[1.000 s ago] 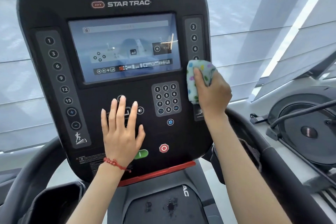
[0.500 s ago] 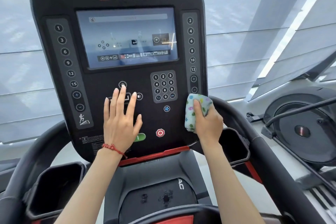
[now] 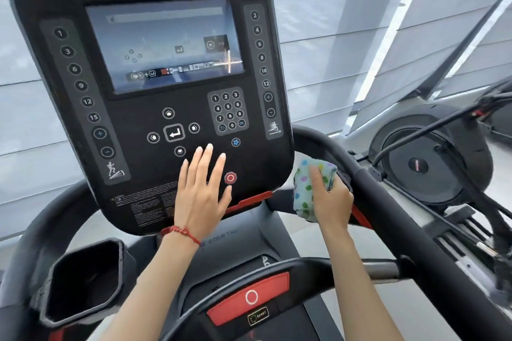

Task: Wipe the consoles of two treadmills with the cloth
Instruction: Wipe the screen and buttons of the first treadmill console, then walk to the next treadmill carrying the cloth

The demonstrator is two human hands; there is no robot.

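The treadmill console (image 3: 149,97) fills most of the upper left and middle of the frame, black, with a screen (image 3: 166,44) up top and number buttons down both sides (Star Trac logo above the screen). Over at the right of the frame sits another machine (image 3: 426,158) with a round black housing, well apart from the console. Lower left there's a black cup holder (image 3: 83,282). The left hand (image 3: 201,194) lies flat on the console's lower middle, fingers straight and slightly spread, just left of the red stop button (image 3: 230,178). The right hand (image 3: 329,199) is clamped on the cloth (image 3: 304,188), a bunched pale one with coloured dots, sitting just off the console's lower right corner next to the handrail (image 3: 388,202). Red string bracelet (image 3: 182,232) on the left wrist.
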